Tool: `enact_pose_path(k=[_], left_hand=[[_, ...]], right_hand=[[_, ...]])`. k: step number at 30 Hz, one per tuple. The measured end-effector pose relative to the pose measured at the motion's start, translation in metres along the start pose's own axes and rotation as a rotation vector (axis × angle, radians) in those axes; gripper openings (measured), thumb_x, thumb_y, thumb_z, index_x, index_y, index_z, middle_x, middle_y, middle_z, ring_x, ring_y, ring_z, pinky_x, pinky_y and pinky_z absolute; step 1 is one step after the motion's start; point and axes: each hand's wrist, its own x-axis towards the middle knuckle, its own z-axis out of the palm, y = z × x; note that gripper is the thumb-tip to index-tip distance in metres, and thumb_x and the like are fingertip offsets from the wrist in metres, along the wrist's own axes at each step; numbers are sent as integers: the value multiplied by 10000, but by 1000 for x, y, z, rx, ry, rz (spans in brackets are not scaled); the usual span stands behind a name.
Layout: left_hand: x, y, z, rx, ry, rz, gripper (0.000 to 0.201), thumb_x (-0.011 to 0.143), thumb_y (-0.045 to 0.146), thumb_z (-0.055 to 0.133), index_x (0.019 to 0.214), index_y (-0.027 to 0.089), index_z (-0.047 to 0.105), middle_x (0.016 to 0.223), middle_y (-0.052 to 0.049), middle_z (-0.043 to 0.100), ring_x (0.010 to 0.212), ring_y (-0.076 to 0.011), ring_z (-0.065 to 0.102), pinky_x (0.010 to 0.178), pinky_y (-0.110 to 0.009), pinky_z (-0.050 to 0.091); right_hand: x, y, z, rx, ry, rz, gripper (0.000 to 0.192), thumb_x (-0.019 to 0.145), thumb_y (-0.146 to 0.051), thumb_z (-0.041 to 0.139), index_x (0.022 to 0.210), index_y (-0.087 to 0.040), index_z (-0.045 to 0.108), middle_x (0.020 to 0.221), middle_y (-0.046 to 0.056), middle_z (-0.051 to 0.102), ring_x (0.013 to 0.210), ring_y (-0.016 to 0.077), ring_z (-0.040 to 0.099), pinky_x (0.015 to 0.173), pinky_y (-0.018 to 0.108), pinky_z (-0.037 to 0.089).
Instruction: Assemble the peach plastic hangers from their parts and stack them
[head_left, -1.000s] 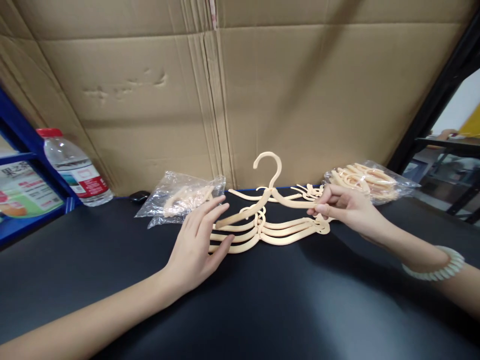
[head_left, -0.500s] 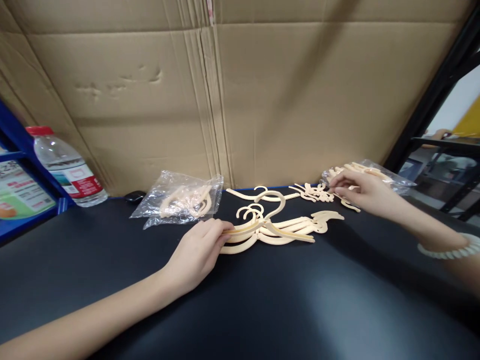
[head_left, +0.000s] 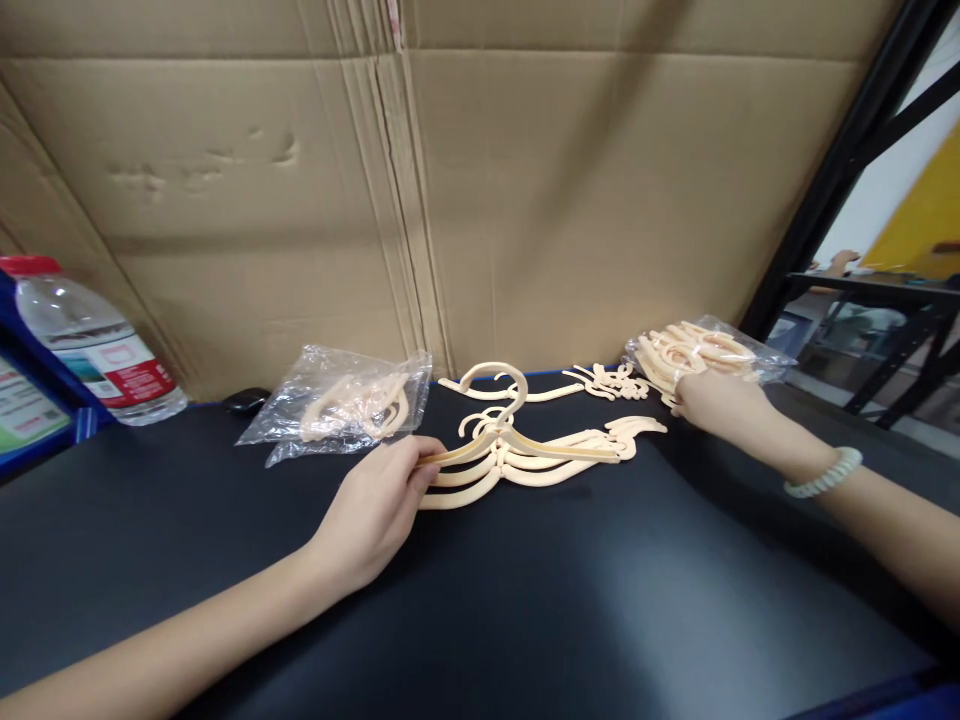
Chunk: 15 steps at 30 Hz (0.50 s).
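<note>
My left hand (head_left: 379, 505) pinches one arm of a beige clothes hanger (head_left: 559, 448), tilted with its hook upward. Beneath it, several more beige hangers (head_left: 465, 494) lie stacked on the black table. My right hand (head_left: 724, 408) is at the front edge of a clear bag of beige hanger parts (head_left: 694, 347). Its fingers are curled downward and mostly hidden, so what they hold does not show. Left of it lies a cluster of small beige pieces (head_left: 619, 381). A separate beige hanger piece (head_left: 551, 393) rests behind the stack.
Another clear bag with beige parts (head_left: 352, 410) lies at the back left, next to a small black object (head_left: 246, 401). A red-capped water bottle (head_left: 112, 350) stands far left. Cardboard (head_left: 262, 200) walls the back, and a black metal rack (head_left: 847, 170) rises at right.
My right hand has lowered, its fingers dropping down by the bag of parts. The left hand keeps its hold on the hanger. The view has turned slightly right.
</note>
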Motion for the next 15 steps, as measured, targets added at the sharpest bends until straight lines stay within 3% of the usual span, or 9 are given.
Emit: enact_pose_path(k=[3, 6, 12, 15], left_hand=[[1, 1, -1, -1, -12, -3, 138, 971, 241, 375, 1012, 217, 504, 882, -26, 644, 774, -202, 642, 698, -327, 479], [1, 3, -2, -3, -28, 2, 141, 973, 238, 369, 1013, 215, 503, 886, -27, 644, 778, -205, 647, 702, -332, 480], [-1, 4, -3, -14, -34, -5, 145, 976, 242, 363, 1022, 217, 498, 896, -30, 641, 779, -209, 650, 703, -342, 483], [-1, 3, -2, -38, -28, -17, 139, 977, 249, 368, 1019, 219, 496, 885, -25, 638, 776, -204, 645, 703, -335, 484]], right_hand=[[-2, -6, 0, -35, 15, -6, 214, 802, -264, 583, 827, -95, 713, 828, 224, 693, 732, 338, 666, 564, 354, 421], [-1, -7, -1, -39, 9, -9, 237, 823, -257, 548, 815, -87, 714, 845, 247, 692, 731, 340, 664, 572, 366, 431], [1, -2, -8, 83, -53, -49, 176, 733, -224, 586, 583, -158, 652, 642, 108, 675, 618, 240, 642, 532, 293, 393], [-1, -2, -16, 209, -35, -46, 166, 727, -256, 584, 583, -187, 632, 590, 45, 662, 575, 185, 620, 513, 265, 391]])
